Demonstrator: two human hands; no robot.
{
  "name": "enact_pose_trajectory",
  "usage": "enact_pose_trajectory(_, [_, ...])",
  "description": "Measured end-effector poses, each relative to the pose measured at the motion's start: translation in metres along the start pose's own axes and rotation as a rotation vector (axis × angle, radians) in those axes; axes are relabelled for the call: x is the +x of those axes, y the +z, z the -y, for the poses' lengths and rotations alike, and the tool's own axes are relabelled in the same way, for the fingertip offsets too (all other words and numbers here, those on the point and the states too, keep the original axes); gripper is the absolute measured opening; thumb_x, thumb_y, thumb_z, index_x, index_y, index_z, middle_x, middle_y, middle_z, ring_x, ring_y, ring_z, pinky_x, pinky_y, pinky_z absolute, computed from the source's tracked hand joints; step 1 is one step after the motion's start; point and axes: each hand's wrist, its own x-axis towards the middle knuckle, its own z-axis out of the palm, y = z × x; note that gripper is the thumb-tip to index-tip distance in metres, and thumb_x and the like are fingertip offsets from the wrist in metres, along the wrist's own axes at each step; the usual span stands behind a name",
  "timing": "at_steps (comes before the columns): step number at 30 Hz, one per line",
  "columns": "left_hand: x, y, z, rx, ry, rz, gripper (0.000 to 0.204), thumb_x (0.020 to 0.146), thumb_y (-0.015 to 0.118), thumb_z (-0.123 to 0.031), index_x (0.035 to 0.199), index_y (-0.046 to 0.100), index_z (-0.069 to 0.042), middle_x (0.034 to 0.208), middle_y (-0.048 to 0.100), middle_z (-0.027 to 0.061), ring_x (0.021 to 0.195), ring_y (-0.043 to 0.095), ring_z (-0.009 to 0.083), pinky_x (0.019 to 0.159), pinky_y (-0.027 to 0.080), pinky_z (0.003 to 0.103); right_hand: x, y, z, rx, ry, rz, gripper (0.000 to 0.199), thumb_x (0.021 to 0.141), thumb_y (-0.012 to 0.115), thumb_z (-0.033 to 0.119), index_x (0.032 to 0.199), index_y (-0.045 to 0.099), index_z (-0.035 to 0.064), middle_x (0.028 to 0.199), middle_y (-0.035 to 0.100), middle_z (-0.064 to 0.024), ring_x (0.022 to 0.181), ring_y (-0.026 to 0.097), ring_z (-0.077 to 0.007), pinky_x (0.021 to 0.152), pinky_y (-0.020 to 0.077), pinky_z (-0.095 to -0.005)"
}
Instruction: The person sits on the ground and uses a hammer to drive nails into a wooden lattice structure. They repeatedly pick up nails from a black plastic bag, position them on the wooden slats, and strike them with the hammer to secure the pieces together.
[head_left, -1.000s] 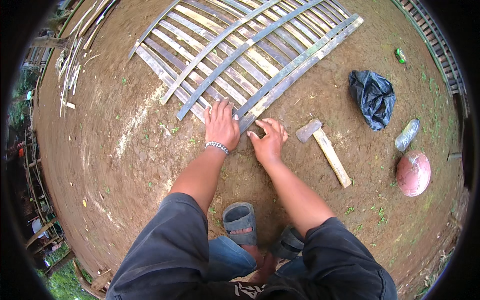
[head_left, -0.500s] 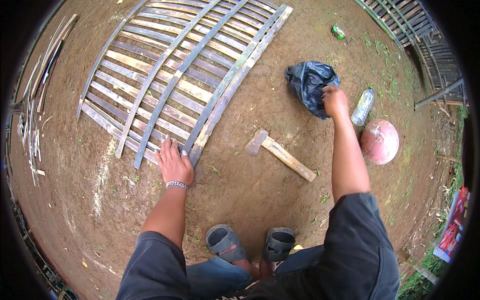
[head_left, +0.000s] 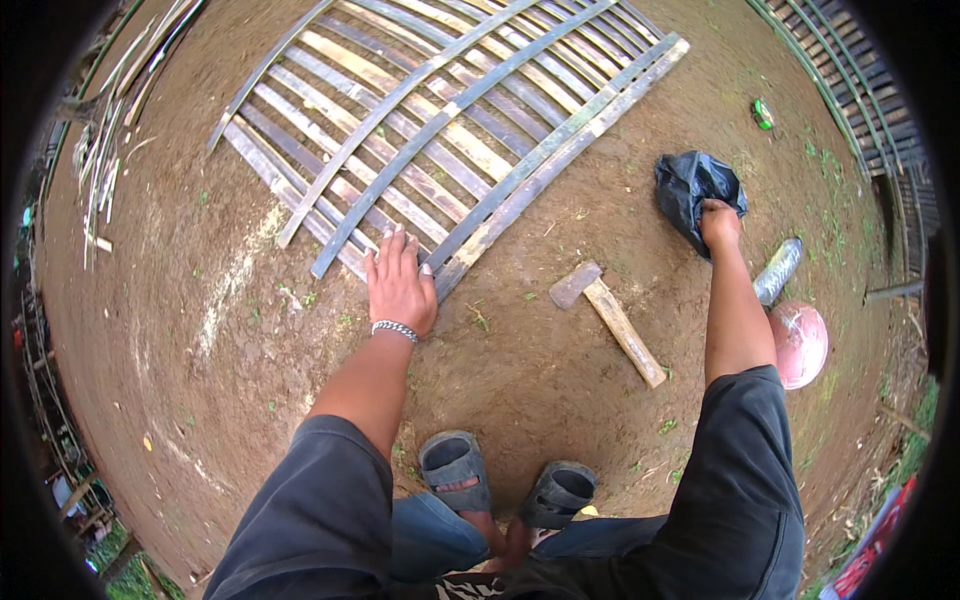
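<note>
The work area was an outdoor yard with a floor of bare, compacted brown earth (head_left: 250, 400), marked at left by a pale, powdery streak (head_left: 235, 290) and dotted with small green weeds. A slatted fence (head_left: 855, 80) of dark strips and greenish poles bounded the upper right, with a horizontal pole (head_left: 893, 291) projecting below it. Green foliage (head_left: 110, 550) occupied the lower-left edge, and diffuse daylight illuminated the ground evenly.

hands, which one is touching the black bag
The right hand, touching the black bag; the left hand rests on the slatted panel instead.
</note>
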Motion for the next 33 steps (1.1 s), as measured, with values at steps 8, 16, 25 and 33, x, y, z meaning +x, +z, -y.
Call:
enact_pose_trajectory(8, [-0.004,-0.003,0.002,-0.038,-0.033,0.006,0.05,0.099,0.051,-0.02,0.145,0.049,-0.002,0.158,0.042,0.0181,0.152,0.032,0.0351,0.128,0.015,0.054,0.009,-0.008,0.012,-0.008,0.007,0.033,0.025,0.089,0.068,0.019,0.111,0.078,0.0157,0.114,0.075,-0.0172,0.108,0.072,-0.0368,0.096,0.0553,-0.0454])
enact_pose_trajectory(16, [-0.005,0.003,0.006,-0.033,-0.015,-0.005,0.052,0.1,0.049,-0.024,0.148,0.048,-0.004,0.159,0.042,0.015,0.153,0.031,0.0303,0.128,0.016,0.054,0.022,0.0,0.005,-0.134,-0.017,0.074,0.027,0.093,0.057,0.015,0.11,0.077,0.0094,0.122,0.072,-0.0207,0.116,0.068,-0.0403,0.101,0.0533,-0.0484])
enact_pose_trajectory(25, [-0.009,0.005,0.008,-0.106,0.007,-0.105,0.046,0.095,0.054,-0.017,0.139,0.056,-0.004,0.154,0.047,0.0149,0.148,0.038,0.032,0.127,0.02,0.053,0.018,-0.007,-0.002,0.086,0.084,0.075,0.034,0.086,0.062,0.018,0.116,0.08,0.0171,0.121,0.075,-0.016,0.116,0.07,-0.0337,0.103,0.0524,-0.0412])
enact_pose_trajectory(33, [-0.007,0.008,0.005,-0.107,0.033,-0.124,0.048,0.094,0.055,-0.015,0.141,0.052,-0.006,0.151,0.049,0.0146,0.147,0.04,0.0313,0.128,0.02,0.051,0.037,0.007,-0.033,0.277,0.094,0.014,0.024,0.082,0.071,0.016,0.103,0.078,0.0113,0.099,0.078,-0.0132,0.091,0.075,-0.0284,0.085,0.0565,-0.0393])
